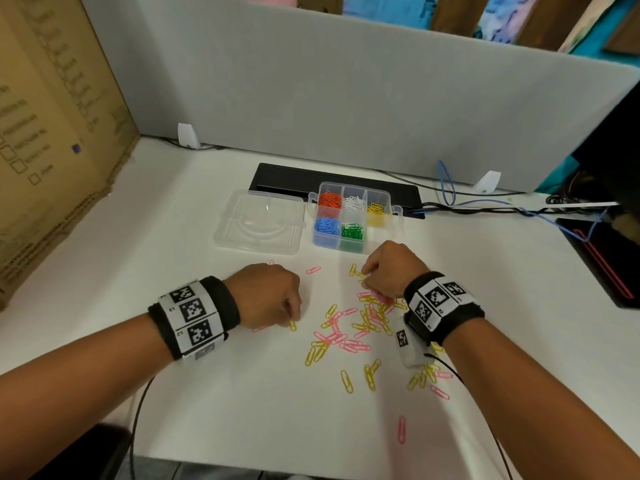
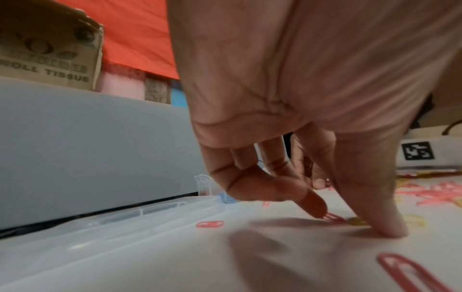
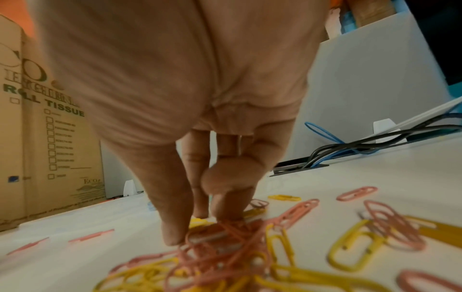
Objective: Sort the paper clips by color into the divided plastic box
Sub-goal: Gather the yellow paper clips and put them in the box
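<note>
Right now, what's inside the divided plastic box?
The divided plastic box holds orange, white, yellow, blue and green paper clips, one color per compartment. The sixth compartment, front right, is partly hidden by the right hand.

Left hand (image 1: 268,294) and right hand (image 1: 389,268) palm-down, fingertips lowered.

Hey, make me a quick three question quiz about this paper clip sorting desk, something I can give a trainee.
1. True or false: the clear lid of the divided plastic box is closed over the compartments.
2. Which two colors of loose paper clips remain on the white desk? A) red and blue B) pink and yellow C) green and white
3. Fill in: the box section nearest the right hand, beside the green clips, looks ____.

Key
1. False; the lid lies open to the left of the box.
2. B.
3. Empty; no pink clips have gone in yet. The left hand works at the pile's left edge.
</note>
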